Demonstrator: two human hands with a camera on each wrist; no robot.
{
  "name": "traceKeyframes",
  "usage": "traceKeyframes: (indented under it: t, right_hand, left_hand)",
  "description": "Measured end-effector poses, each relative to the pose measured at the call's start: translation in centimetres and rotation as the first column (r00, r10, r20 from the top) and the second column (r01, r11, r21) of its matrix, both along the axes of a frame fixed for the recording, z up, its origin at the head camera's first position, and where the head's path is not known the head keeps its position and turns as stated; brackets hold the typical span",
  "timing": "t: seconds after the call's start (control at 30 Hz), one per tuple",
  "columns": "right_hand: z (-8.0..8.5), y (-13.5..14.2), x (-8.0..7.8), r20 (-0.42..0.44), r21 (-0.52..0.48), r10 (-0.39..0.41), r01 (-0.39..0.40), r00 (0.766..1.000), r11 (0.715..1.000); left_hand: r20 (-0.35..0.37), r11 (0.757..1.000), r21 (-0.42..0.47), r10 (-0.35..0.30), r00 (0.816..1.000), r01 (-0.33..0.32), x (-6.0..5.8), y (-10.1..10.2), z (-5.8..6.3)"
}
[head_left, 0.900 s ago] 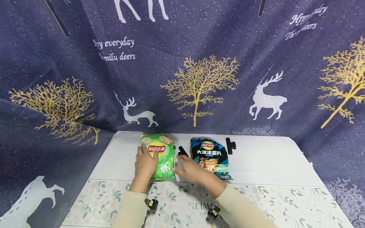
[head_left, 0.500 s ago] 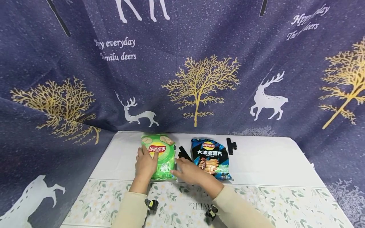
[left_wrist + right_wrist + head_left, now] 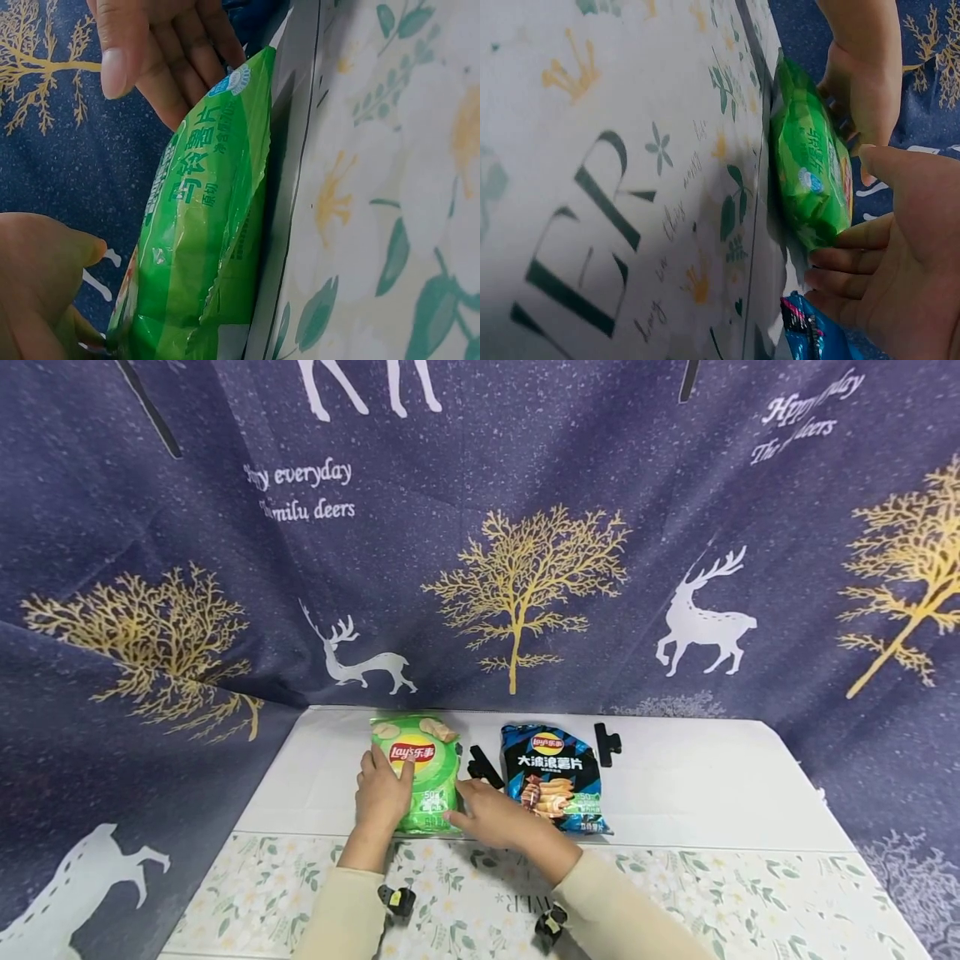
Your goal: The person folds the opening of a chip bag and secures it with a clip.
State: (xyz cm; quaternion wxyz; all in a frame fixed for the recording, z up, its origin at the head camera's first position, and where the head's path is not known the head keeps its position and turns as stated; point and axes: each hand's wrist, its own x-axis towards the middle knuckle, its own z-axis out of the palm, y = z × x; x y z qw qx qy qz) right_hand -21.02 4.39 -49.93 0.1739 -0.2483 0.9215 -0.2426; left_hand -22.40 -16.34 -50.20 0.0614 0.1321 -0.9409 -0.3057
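Observation:
A green bag of potato chips lies face up on the white tabletop, between the two hands. Along its left side rests my left hand, thumb over the front. My right hand is at the lower right side of the bag. In the right wrist view the right hand has extended fingers reaching the end of the green bag. Thumb and fingers of the left hand are spread at the edge of the bag in the left wrist view.
Right of the right hand lies a dark blue bag of chips. One black clip lies between the bags, another black clip beyond the blue one. A deer-print curtain hangs behind; a floral cloth covers the front.
The right hand has moved slightly left, up to the green bag's side, and more of the middle black clip shows. The left hand and both bags have stayed in place.

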Motion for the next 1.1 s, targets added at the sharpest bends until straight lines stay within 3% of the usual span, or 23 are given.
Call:
traceKeyframes:
  t: [0.4, 0.87, 1.1]
  right_hand:
    - [-0.44, -0.48, -0.13, 0.066, -0.184, -0.037, 0.048, 0.997, 0.982]
    - [-0.35, -0.72, 0.16, 0.191, -0.392, -0.083, 0.153, 0.978, 0.907]
    - [-0.8, -0.63, -0.16, 0.238, -0.423, -0.117, 0.211, 0.964, 0.881]
  left_hand:
    - [0.016, 0.996, 0.093, 0.006, 1.0, -0.008, -0.06, -0.39, -0.2]
    - [-0.064, 0.981, 0.191, 0.013, 0.998, 0.0, -0.06, -1.0, -0.16]
    - [-0.07, 0.978, 0.206, 0.005, 0.998, 0.009, -0.12, -0.99, 0.38]
